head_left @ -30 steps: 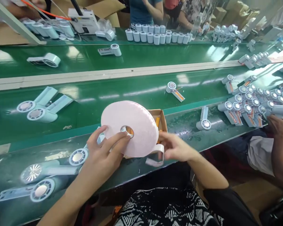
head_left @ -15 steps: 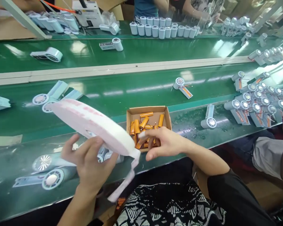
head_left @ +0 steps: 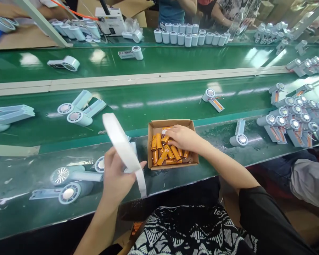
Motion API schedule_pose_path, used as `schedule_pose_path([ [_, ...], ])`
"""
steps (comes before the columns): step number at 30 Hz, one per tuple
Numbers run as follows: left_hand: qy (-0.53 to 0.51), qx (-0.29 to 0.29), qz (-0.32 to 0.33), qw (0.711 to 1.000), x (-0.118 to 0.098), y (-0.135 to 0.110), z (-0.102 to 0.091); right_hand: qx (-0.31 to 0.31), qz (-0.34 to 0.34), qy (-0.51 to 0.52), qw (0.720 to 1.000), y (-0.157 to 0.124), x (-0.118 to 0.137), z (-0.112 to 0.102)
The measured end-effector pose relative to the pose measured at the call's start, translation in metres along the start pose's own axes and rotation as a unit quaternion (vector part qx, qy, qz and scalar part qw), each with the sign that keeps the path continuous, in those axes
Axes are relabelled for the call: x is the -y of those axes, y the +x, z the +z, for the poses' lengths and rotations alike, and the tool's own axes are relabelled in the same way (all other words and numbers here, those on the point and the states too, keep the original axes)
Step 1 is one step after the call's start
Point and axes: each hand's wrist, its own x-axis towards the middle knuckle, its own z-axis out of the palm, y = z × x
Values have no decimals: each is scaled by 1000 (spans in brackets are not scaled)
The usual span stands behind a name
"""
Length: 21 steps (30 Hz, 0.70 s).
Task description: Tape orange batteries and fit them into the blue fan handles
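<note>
My left hand is closed around a flat roll of white tape, held on edge above the bench. The tape's loose end hangs down on the right of the roll, close to the bench edge. Inside a small cardboard box lie several orange cylindrical batteries with thin wires. My right hand reaches into the back of this box, fingers curled down among the batteries. A white covering shows on one fingertip. Whatever lies between those fingers is mostly hidden by the hand.
Pale blue handheld fans lie on the bench left of the box, and one fan lies to its right. Many open fan bodies crowd the far right. Beyond runs a green conveyor with a metal divider. Co-workers sit opposite and at right.
My right hand has moved from the box's front edge up into its back part. The tape roll has turned more upright in my left hand. The whole view has shifted slightly.
</note>
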Motion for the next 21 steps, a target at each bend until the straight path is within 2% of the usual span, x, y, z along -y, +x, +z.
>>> schedule_pose_path([
  [2, 0, -16, 7, 1000, -8, 3, 4, 38, -12, -15, 999, 14, -12, 1],
  [3, 7, -22, 24, 999, -12, 4, 4, 35, -3, 5, 999, 17, -15, 1],
  [5, 43, -33, 72, 996, -16, 7, 4, -42, 49, 110, 992, 13, -17, 0],
  [6, 65, -41, 94, 993, -18, 7, 3, -98, 76, 189, 974, 7, -16, -2],
  [8, 107, -54, 131, 984, -19, 8, 2, -179, 97, 353, 913, -12, -13, -9],
  [10, 140, -53, 155, 977, -21, 8, 3, -187, 73, 464, 863, -32, -8, -18],
  [11, 151, -47, 161, 974, -22, 8, 3, -175, 60, 489, 852, -41, -5, -22],
  [13, 165, -26, 169, 971, -25, 7, 5, -159, 52, 486, 858, -57, 2, -29],
  [16, 173, 6, 184, 968, -32, 10, 7, -171, 70, 400, 898, -71, 12, -38],
  [21, 183, -3, 223, 958, -45, 16, 6, -190, 96, 221, 952, -83, 20, -47],
])
